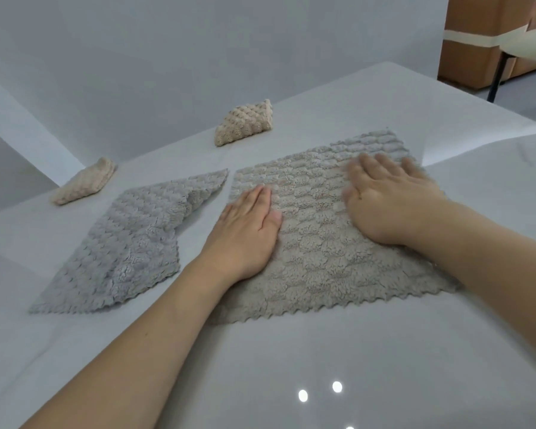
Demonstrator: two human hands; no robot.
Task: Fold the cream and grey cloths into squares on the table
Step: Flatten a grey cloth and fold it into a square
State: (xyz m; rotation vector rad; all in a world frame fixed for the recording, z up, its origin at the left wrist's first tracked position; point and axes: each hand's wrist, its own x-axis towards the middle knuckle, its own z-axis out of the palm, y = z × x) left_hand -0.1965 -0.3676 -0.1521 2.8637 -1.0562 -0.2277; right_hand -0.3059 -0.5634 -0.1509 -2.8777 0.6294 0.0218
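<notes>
A grey-beige fluffy cloth [322, 243] lies spread flat on the white table [322, 366] in front of me. My left hand [245, 236] presses flat on its left part, fingers straight. My right hand [387, 199] lies flat on its far right part, fingers spread and a little blurred. A second grey cloth [127, 243] lies to the left with its far corner turned over. Two folded cream cloths rest at the back: one [245, 123] in the middle, one [84, 185] at the far left.
The table's far edge runs close behind the cream cloths, with a white wall beyond. At the top right stand brown cardboard boxes [477, 35] and a chair [520, 41] with dark legs.
</notes>
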